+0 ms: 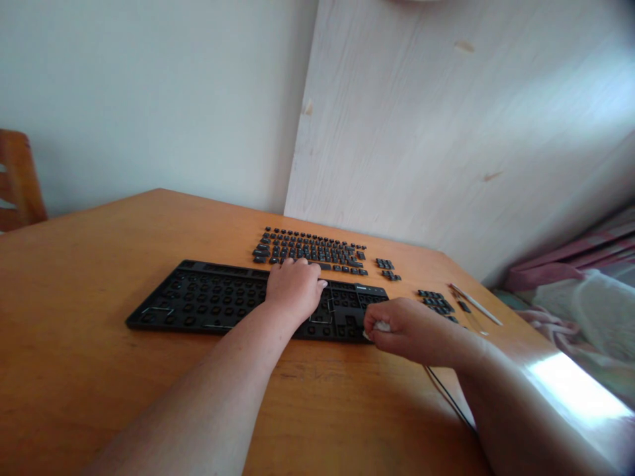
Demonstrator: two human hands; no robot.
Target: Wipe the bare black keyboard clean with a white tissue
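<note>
A black keyboard [213,296] without its keycaps lies flat on the table, its bare key sockets and a few wire bars showing. My left hand [294,285] presses on its back part, fingers bent over the far edge and thumb out to the right. Over the right end of the keyboard, my right hand [399,325] is closed around a crumpled white tissue [381,326], most of it hidden in the fist. Behind the keyboard, loose black keycaps [312,250] stand in rows laid out like a keyboard.
Smaller groups of keycaps [436,302] lie to the right on the wooden table [99,264]. Past them are a white pen-like stick [477,304] and a thin wire tool [473,318]. A black cable [449,395] runs under my right arm. A wooden chair [22,175] stands at left.
</note>
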